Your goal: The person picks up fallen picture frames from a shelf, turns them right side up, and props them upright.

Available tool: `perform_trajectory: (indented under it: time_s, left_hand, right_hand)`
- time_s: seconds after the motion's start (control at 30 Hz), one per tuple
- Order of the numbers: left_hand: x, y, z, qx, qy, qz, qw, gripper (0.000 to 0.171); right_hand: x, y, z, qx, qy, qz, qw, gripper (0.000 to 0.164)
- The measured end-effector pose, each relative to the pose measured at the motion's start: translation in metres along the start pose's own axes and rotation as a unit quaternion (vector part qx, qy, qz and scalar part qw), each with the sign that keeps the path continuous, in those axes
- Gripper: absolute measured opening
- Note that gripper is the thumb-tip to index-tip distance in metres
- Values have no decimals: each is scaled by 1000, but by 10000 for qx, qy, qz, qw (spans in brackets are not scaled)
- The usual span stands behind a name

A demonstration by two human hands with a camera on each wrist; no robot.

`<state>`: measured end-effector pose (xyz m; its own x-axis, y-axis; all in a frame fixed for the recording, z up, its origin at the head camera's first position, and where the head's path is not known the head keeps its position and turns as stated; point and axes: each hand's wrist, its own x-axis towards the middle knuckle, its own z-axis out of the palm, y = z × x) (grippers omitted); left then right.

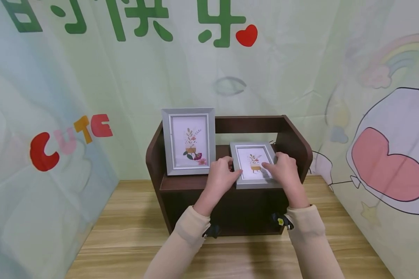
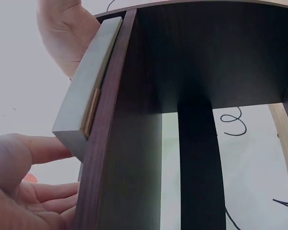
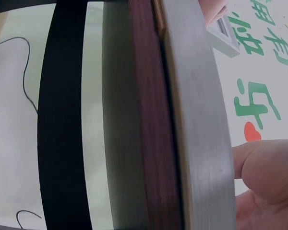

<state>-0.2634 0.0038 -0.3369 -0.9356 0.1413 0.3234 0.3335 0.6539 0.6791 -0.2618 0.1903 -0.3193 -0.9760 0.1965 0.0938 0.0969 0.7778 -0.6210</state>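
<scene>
A grey picture frame (image 1: 253, 185) with a potted-plant print lies face up on the upper board of a dark brown shelf (image 1: 188, 183), its near edge at the board's front. My left hand (image 1: 220, 175) holds its left side, thumb along the border and fingers curled beside it. On the opposite side, my right hand (image 1: 285, 171) grips the frame with the thumb over its face. The right wrist view shows that thumb against the grey edge (image 3: 199, 120), other fingers partly hidden. In the left wrist view, the frame's side (image 2: 86, 86) lies close along the shelf board.
A second grey picture frame (image 1: 212, 139) stands upright at the shelf's left, a flower sticker at its lower corner. The shelf's side panels (image 1: 298, 155) rise at both ends. Wooden tabletop (image 1: 125, 228) lies underneath, with a printed curtain (image 1: 283, 77) behind.
</scene>
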Motion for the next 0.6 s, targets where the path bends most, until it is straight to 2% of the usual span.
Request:
perform_trajectory:
  time_s: [0.27, 0.4, 0.6]
  left_hand:
    - [1, 0, 0, -256, 198, -10, 9995, 42]
    - [1, -1, 1, -412, 268, -140, 9987, 40]
    - [1, -2, 3, -707, 553, -178, 9958, 33]
  right_hand:
    - [-3, -1, 4, 330, 94, 83, 9994, 64]
    - [-3, 1, 6, 427, 162, 159, 9988, 65]
    - [-3, 0, 4, 683, 267, 301, 9969, 66]
